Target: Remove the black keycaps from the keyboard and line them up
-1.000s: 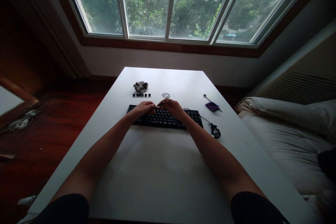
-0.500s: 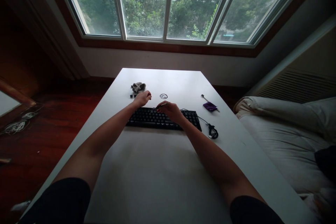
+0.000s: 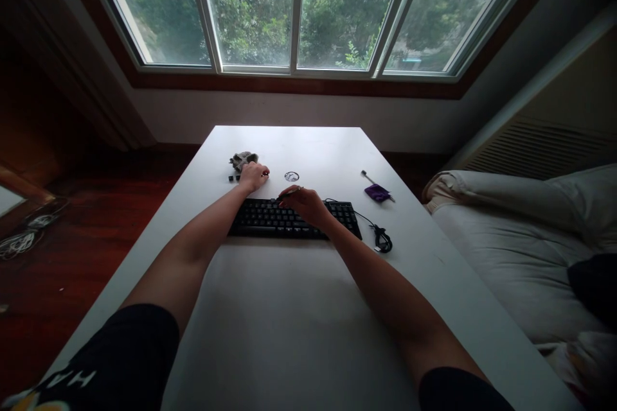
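A black keyboard [image 3: 260, 221] lies across the white table, partly covered by my right hand [image 3: 306, 204]. That hand is closed on a thin, dark, pen-like tool [image 3: 289, 193], its tip over the keyboard's upper row; its exact kind is unclear. Beyond the keyboard's upper left edge, my left hand [image 3: 254, 177] is closed, with a small dark piece [image 3: 265, 174] at its fingertips, perhaps a keycap. Small black keycaps [image 3: 231, 178] lie just left of it, in front of a crumpled grey cloth [image 3: 243, 160].
A thin round ring-shaped item [image 3: 292, 176] lies behind the keyboard. To the right are a coiled black cable [image 3: 383, 239], a purple cloth or pouch [image 3: 378, 192] and a small brush-like stick [image 3: 369, 176]. A pale sofa [image 3: 482, 250] stands beside the table [image 3: 289, 308].
My left hand has turned more palm down, and the dark piece at its fingertips now shows. The right hand stays over the keyboard with its tool. The whole view has shifted slightly.
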A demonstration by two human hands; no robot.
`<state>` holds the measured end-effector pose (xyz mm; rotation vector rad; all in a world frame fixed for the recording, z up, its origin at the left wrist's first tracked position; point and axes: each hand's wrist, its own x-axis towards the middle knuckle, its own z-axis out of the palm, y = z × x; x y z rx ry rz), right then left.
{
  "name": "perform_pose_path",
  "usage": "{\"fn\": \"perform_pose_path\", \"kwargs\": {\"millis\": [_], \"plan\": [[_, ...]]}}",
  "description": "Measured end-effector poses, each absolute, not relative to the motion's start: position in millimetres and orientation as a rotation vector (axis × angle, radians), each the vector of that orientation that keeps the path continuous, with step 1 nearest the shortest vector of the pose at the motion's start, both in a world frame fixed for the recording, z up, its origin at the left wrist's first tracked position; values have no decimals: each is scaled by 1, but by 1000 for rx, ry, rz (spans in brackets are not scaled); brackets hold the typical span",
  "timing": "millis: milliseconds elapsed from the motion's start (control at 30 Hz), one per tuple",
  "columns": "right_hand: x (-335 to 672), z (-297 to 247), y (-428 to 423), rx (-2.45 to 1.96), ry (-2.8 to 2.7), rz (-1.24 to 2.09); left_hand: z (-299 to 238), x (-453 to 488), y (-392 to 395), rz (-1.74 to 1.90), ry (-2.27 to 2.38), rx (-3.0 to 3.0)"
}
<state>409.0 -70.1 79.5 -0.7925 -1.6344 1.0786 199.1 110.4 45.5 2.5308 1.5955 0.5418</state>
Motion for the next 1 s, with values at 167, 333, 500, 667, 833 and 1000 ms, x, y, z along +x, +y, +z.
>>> {"fn": "perform_pose_path", "kwargs": {"millis": [167, 333, 500, 667, 833, 1000], "plan": [[410, 81, -70, -785, -1627, 1082, 38, 196, 111, 484, 1625, 2591], [410, 78, -68, -756, -1632, 1092, 38, 192, 112, 401, 1652, 2640], [414, 71, -61, -855, -1623, 998, 41, 192, 108, 369, 1674, 2680], [417, 65, -52, -1055, -1612, 818, 42, 189, 101, 441, 1626, 2710], [412, 63, -39, -1168, -1650, 676, 44, 183, 100, 432, 1582, 2711], [401, 70, -23, -1290, -1712, 547, 45, 182, 107, 436, 1603, 2670]]}}
